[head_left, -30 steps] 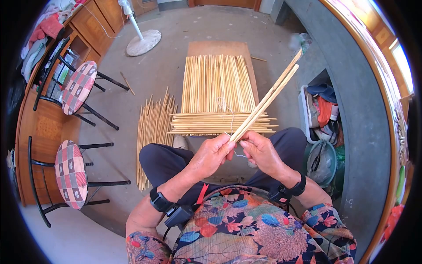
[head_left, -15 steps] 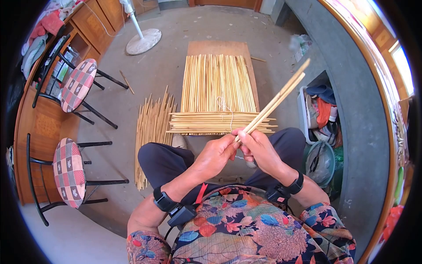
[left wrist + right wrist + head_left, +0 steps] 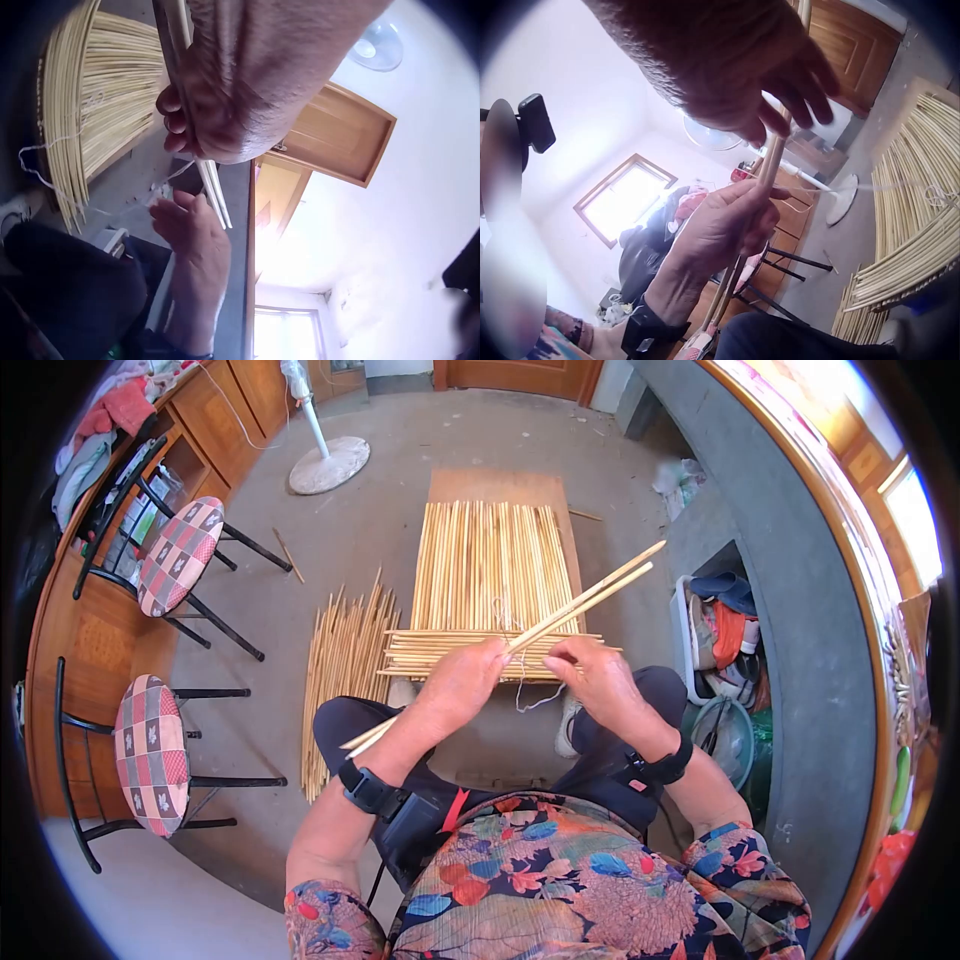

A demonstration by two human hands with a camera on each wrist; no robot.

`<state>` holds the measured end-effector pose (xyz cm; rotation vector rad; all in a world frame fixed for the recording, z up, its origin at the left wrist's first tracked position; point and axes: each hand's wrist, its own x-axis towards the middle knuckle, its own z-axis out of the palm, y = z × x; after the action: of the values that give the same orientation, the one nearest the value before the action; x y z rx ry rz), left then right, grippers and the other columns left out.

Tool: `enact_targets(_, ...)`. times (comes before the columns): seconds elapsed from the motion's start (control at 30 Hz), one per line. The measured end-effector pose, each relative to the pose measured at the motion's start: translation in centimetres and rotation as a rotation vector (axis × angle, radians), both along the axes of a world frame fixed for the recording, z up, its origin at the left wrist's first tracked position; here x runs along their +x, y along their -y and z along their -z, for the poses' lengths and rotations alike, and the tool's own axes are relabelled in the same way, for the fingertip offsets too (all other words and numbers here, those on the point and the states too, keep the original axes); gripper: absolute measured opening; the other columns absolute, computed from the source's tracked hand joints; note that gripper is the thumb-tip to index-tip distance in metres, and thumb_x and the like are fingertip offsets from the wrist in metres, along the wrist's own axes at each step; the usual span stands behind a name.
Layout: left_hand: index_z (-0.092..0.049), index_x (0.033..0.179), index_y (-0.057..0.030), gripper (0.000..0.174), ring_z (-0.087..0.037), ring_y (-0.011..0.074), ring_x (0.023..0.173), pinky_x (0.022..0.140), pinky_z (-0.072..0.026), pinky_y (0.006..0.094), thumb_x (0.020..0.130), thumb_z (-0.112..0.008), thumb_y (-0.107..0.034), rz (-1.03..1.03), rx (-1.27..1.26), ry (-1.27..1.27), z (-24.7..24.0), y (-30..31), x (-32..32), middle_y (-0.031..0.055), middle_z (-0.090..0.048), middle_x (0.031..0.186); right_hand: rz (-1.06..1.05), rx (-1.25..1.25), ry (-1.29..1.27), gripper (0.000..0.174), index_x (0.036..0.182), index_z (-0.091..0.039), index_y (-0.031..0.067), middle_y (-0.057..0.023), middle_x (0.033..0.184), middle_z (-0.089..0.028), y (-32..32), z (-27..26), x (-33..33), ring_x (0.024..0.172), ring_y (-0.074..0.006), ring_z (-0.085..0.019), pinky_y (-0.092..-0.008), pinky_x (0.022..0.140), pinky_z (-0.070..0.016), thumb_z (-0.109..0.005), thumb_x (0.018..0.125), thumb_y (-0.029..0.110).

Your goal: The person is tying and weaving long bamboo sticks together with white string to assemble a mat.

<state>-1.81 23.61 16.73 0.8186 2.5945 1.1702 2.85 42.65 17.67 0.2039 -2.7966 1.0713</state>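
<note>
Now the two sticks (image 3: 585,606) lean lower than a moment ago, their far tips swung from about half past one to two o'clock of the hands, and their near ends show past the left wrist at eight o'clock. The left hand (image 3: 462,682) grips them, thumb and fingers closed round the wood. The right hand (image 3: 603,685) has come off the sticks and sits just to their three o'clock side, its fingers apart and loosely bent. White thread (image 3: 522,700) hangs in a loop between the hands; whether the right fingers touch it, I cannot tell.

At three o'clock, by the grey ledge, a white basket (image 3: 683,622) holds shoes (image 3: 728,594) and something orange (image 3: 731,632). Just below it, at four o'clock, a teal bucket (image 3: 750,738) has a clear bag (image 3: 722,732) in it.

At twelve o'clock, a row of sticks (image 3: 495,565) lies side by side on a board (image 3: 490,482), with a crosswise bundle (image 3: 435,652) at its near edge and a tangle of thread on the row. A loose pile (image 3: 345,685) lies on the floor at nine o'clock, its sticks pointing roughly towards twelve.
</note>
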Motion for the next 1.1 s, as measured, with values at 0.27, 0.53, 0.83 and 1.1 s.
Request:
enact_targets(0.27, -0.053, 0.083, -0.0014, 0.020, -0.054, 0.0367, 0.066, 0.058, -0.0417, 0.0419, 0.085, -0.047, -0.020, 0.090, -0.062, -0.084, -0.6, -0.9, -0.5, 0.0199, -0.055, 0.068, -0.301, 0.279, -0.443, 0.011, 0.075, -0.054, 0.0080, -0.0054, 0.070, -0.047, 0.5, -1.3, -3.5, 0.070, -0.0236, -0.048, -0.0334, 0.064, -0.0368, -0.062, 0.070, 0.014)
enact_targets(0.53, -0.056, 0.084, -0.0023, 0.020, -0.056, 0.0356, 0.070, 0.060, -0.0434, 0.0413, 0.084, -0.047, -0.020, 0.191, -0.121, -0.070, -0.7, -0.9, -1.5, 0.0199, -0.057, 0.073, -0.326, 0.024, -0.416, 0.007, 0.068, -0.051, 0.0019, -0.0112, 0.066, -0.047, 1.2, -0.1, -3.9, 0.065, -0.0284, -0.048, -0.0350, 0.056, -0.0400, -0.058, 0.070, 0.003)
enact_targets(0.83, -0.056, 0.081, -0.0044, 0.027, -0.056, 0.0358, 0.071, 0.064, -0.0433, 0.0458, 0.085, -0.045, -0.028, 0.175, -0.239, -0.048, 3.0, 1.1, -2.1, 0.0196, -0.058, 0.071, -0.024, -0.754, -0.098, 0.014, 0.073, -0.049, 0.0034, -0.0066, 0.070, -0.053, 0.4, -5.2, -8.7, 0.058, -0.0185, -0.053, -0.0314, 0.057, -0.0466, -0.047, 0.086, 0.010)
enact_targets(1.1, -0.054, 0.081, -0.0043, 0.028, -0.055, 0.0356, 0.072, 0.065, -0.0427, 0.0430, 0.086, -0.043, -0.029, 0.291, -0.433, -0.088, 6.0, 1.2, -7.2, 0.0177, -0.057, 0.073, 0.003, -1.040, -0.024, 0.011, 0.075, -0.055, 0.0048, 0.0044, 0.051, -0.037, -6.3, -8.7, -16.2, 0.040, -0.0057, -0.033, -0.0193, 0.037, -0.0266, -0.057, 0.078, 0.016)
